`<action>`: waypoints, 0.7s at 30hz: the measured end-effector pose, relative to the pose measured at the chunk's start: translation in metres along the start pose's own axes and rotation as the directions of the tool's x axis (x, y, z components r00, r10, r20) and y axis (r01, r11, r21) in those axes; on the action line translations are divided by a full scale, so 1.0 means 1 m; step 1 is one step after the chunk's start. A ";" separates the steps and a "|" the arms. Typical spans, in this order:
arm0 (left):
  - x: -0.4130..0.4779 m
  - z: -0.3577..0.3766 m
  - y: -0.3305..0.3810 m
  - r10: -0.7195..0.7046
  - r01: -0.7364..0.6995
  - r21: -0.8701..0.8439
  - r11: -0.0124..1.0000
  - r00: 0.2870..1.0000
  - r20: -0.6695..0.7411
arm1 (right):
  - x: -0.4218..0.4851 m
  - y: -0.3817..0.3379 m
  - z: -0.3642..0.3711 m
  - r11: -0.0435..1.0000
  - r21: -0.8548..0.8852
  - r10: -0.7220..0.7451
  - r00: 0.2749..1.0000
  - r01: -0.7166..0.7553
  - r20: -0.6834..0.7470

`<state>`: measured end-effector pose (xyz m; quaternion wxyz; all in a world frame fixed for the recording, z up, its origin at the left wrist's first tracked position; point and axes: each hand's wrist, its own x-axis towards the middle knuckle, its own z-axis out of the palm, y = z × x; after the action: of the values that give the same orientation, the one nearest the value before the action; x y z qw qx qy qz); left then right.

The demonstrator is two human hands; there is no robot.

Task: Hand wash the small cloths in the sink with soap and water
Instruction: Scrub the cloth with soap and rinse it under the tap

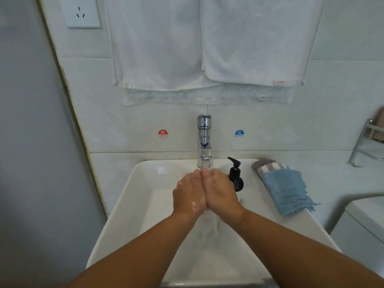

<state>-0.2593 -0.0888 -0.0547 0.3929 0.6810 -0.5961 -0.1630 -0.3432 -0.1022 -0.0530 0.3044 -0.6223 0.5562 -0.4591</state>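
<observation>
My left hand (188, 195) and my right hand (221, 192) are held side by side over the white sink (128, 204), fingers straight and touching at the tips under the chrome tap (204, 138). Water runs from the spout onto the fingertips and falls between the hands. Soap foam shows on the back of my left hand. Neither hand holds anything. A blue cloth (284, 192) lies on the sink's right rim, on top of a purple-and-white striped cloth (265, 166). A black soap pump bottle (235, 174) stands just right of my right hand.
Two white towels (207, 42) hang on the wall above the tap. Hot (163, 133) and cold (239, 133) stickers flank it. A wall socket (82, 12) is at top left, a metal rack (367, 142) at right, a white toilet tank (365, 221) at lower right.
</observation>
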 end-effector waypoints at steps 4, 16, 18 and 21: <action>0.000 -0.003 -0.002 0.008 -0.005 0.096 0.995 1.000 -0.024 | 0.001 0.002 0.003 1.000 -0.017 -0.002 1.000 0.002 0.018; -0.005 -0.003 -0.013 -0.161 0.184 -0.652 0.736 0.982 0.094 | -0.002 0.001 -0.012 0.934 0.345 0.075 0.996 -0.090 0.058; -0.008 -0.005 -0.013 -0.170 0.241 -0.685 0.688 0.971 0.171 | -0.002 -0.002 -0.017 0.917 0.381 0.102 0.993 -0.119 0.066; -0.004 -0.004 -0.014 -0.203 0.242 -0.670 0.702 0.969 0.139 | -0.003 -0.001 -0.019 0.898 0.397 0.159 0.981 -0.189 0.108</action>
<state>-0.2482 -0.0836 -0.0635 0.5763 0.5513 -0.4182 -0.4348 -0.3595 -0.0963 -0.0456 0.4866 -0.5096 0.4909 -0.5124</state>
